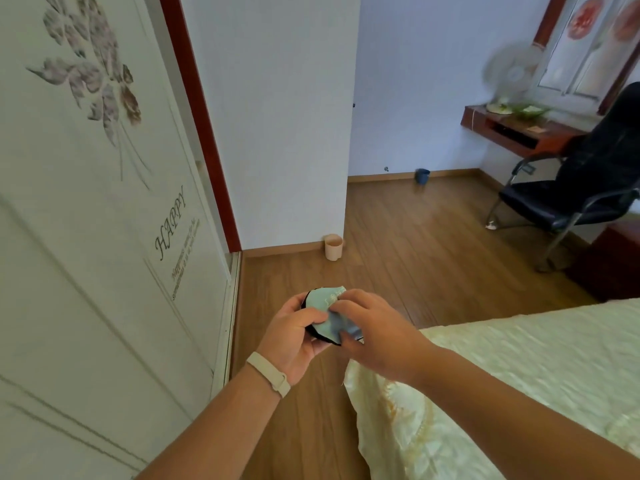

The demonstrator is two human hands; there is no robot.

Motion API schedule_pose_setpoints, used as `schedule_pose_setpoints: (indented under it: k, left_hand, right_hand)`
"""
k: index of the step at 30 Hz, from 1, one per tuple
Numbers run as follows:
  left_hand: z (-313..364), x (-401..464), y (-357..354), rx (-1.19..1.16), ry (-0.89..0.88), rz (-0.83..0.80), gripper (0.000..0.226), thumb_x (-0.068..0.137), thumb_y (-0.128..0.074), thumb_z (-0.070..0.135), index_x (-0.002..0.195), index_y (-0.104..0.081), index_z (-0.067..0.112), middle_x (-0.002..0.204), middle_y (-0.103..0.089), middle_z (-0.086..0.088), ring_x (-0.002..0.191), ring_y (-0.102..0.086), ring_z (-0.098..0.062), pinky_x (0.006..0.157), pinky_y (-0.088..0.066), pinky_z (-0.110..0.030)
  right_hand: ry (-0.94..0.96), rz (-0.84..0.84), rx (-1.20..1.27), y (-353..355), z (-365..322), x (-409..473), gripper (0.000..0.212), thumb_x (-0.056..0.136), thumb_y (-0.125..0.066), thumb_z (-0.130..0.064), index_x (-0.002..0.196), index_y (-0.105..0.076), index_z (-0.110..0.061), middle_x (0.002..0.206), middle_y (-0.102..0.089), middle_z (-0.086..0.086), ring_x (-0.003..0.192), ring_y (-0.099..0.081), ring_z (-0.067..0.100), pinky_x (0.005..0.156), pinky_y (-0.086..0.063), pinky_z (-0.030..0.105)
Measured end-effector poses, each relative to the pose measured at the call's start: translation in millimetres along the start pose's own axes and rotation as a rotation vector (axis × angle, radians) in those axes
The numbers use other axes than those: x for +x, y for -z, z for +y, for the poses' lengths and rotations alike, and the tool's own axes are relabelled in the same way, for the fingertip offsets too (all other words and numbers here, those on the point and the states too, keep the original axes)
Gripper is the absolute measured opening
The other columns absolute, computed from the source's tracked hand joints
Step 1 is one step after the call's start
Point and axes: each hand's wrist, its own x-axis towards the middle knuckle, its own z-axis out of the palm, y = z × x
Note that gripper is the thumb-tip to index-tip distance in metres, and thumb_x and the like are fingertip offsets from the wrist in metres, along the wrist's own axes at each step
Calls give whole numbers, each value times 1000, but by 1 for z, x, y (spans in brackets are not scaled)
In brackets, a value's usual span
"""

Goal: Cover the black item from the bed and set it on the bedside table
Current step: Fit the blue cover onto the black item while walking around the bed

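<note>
A small black item [317,336] sits in my left hand [294,336], held above the wooden floor in the middle of the view. A light blue cover [323,303] lies over most of it, so only its dark lower edge shows. My right hand [372,327] pinches the cover from the right, fingers pressed on the cloth. The bed [519,375] with a pale yellow spread fills the lower right. No bedside table can be made out for certain; a dark red piece of furniture [613,261] stands at the far right beside the bed.
A white wardrobe door [97,237] with a flower print stands close on the left. A pink bin [333,247] sits by the wall corner, a blue bin [422,176] farther back. A black chair [581,188] and a red wall desk [519,133] with a fan are at the right.
</note>
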Motion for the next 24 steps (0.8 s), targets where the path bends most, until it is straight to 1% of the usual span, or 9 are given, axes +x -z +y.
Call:
schedule_pose_setpoints:
  k: [3, 6, 9, 11, 15, 20, 24]
  left_hand:
    - [31, 46, 10, -2, 23, -29, 38, 83, -57, -10, 117, -64, 5, 117, -66, -24, 103, -67, -40, 85, -57, -54]
    - [69, 90, 20, -11, 36, -61, 37, 82, -57, -10, 115, -64, 4, 113, -67, -24, 95, -70, -37, 79, -58, -50]
    - [108, 131, 32, -2, 35, -93, 37, 84, -57, -9, 118, -63, 4, 115, -66, -23, 100, -68, -38, 74, -58, -47]
    - [129, 154, 37, 19, 37, -103, 37, 85, -56, -7, 120, -63, 5, 118, -66, -23, 103, -66, -39, 70, -59, -45]
    - [157, 193, 38, 29, 56, -125, 35, 86, -56, -7, 118, -64, 5, 115, -67, -22, 99, -67, -37, 65, -59, -41]
    - [183, 250, 32, 37, 52, -175, 37, 86, -56, -6, 119, -66, 8, 114, -69, -19, 99, -69, -35, 68, -59, -42]
    - [191, 300, 31, 44, 64, -164, 38, 85, -58, -6, 119, -67, 9, 115, -70, -19, 101, -70, -36, 70, -59, -43]
  right_hand:
    - [-52, -9, -32, -7, 12, 48, 41, 86, -64, -25, 125, -51, -25, 128, -50, -6, 115, -45, 15, 95, -44, 28]
    - [-70, -17, -65, -10, 21, 102, 42, 86, -64, -25, 126, -50, -26, 130, -49, -6, 116, -44, 15, 94, -42, 26]
    - [-90, 17, -100, -15, 27, 155, 43, 85, -65, -24, 126, -51, -25, 129, -51, -3, 115, -45, 18, 93, -41, 25]
    - [-108, 41, -108, -19, 30, 182, 44, 85, -65, -23, 127, -51, -22, 130, -51, -1, 116, -45, 20, 93, -41, 28]
    - [-144, 22, -110, -20, 43, 221, 46, 86, -63, -23, 130, -50, -20, 132, -50, 1, 118, -45, 23, 97, -43, 35]
    - [-147, 71, -125, -20, 76, 269, 46, 85, -64, -22, 129, -51, -19, 132, -51, 4, 117, -47, 25, 96, -43, 35]
    - [-142, 34, -119, -27, 117, 303, 46, 86, -62, -27, 129, -49, -22, 130, -50, 2, 116, -46, 23, 95, -44, 37]
